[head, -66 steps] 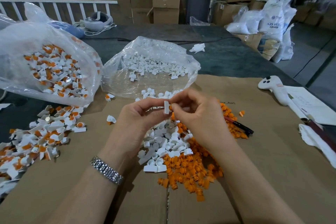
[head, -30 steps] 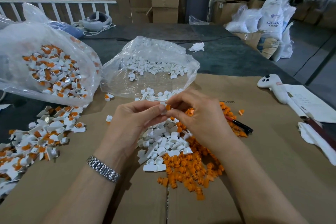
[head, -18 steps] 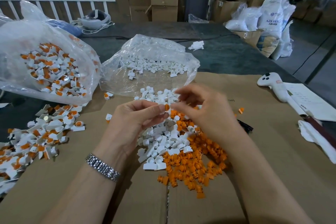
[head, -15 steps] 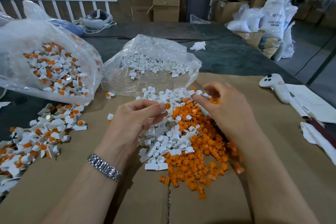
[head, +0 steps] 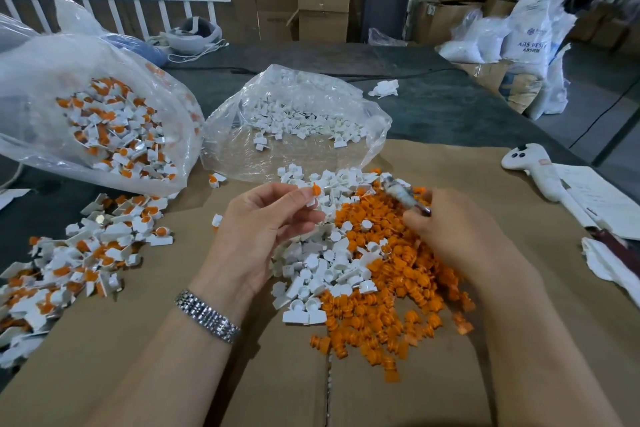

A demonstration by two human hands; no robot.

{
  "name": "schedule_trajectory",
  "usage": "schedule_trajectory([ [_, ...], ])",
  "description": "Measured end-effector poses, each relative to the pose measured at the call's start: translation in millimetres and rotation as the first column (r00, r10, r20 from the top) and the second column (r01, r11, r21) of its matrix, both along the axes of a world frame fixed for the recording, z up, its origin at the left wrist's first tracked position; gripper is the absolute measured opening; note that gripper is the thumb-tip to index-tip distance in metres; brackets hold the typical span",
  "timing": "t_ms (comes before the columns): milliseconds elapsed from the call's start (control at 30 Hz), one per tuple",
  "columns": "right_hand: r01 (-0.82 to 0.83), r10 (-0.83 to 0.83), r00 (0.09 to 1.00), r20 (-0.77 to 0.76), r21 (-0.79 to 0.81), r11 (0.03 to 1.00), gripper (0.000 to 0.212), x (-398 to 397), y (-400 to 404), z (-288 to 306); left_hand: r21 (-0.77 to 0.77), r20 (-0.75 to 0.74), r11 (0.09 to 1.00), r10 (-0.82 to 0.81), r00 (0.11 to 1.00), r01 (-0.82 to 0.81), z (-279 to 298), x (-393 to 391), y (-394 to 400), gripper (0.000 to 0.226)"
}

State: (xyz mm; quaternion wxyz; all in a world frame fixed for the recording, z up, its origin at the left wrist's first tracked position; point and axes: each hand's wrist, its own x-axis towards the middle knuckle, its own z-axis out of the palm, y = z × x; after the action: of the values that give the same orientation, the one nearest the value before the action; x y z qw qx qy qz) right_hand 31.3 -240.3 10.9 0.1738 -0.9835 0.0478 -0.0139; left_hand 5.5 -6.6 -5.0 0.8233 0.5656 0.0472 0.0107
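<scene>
Cardboard sheet point(head: 519, 340) covers the table point(head: 433, 107). Assembled-parts bag point(head: 41, 80) sits at 10 o'clock, white-parts bag point(head: 311, 87) at 12. Parts pile point(head: 398, 288), white and orange, lies at centre. Left grip point(head: 263, 232) pinches 1 capped part point(head: 313, 193) over the pile's 11 o'clock edge. Right grip point(head: 460, 239), blurred, grasps a pen point(head: 407, 198) at 1 o'clock.

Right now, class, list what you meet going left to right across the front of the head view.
Pile of assembled pieces → left hand pinching a white piece → right hand gripping a pen → white controller.
</scene>
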Motion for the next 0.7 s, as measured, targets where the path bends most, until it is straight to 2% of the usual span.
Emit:
schedule_trajectory([
  [100,-0.010,-0.013,0.992,0.126,0.175,0.985,0.021,-4.1,-2.0,11.3,0.012,0.034,0.999,0.039,0.999,-0.040,-0.7,0.7,-0.6,0.010],
  [167,-0.062,0.019,0.990,0.140,0.312,0.948,0.010,-8.4,-2.7,22.5,0.025,0.052,0.999,0.043,0.998,-0.044,-0.1,0.4,-1.7,0.003],
  [233,-0.151,0.151,0.988,0.039,0.467,0.871,0.009,-14.7,-0.6,31.5,0.023,0.072,0.998,0.053,0.996,-0.055,0.2,-0.5,-2.1,0.005],
  [333,-0.239,0.376,0.921,-0.099,0.619,0.748,0.013,-28.7,13.4,37.5,-0.019,0.083,0.996,0.088,0.993,-0.086,3.1,-3.2,-2.0,0.009],
  [467,-0.283,0.451,0.880,-0.147,0.601,0.748,0.026,-36.7,31.6,36.2,-0.075,0.088,0.989,0.130,0.988,-0.124,7.0,-4.4,-3.9,0.005],
  [567,-0.305,0.488,0.857,-0.167,0.598,0.741,0.026,-39.0,37.4,36.1,-0.082,0.096,0.988,0.139,0.986,-0.131,6.9,-3.8,-5.0,0.015],
  [700,-0.317,0.500,0.850,-0.166,0.597,0.737,0.026,-41.4,41.4,34.1,-0.085,0.104,0.985,0.160,0.982,-0.151,5.0,-3.3,-5.6,0.014],
])
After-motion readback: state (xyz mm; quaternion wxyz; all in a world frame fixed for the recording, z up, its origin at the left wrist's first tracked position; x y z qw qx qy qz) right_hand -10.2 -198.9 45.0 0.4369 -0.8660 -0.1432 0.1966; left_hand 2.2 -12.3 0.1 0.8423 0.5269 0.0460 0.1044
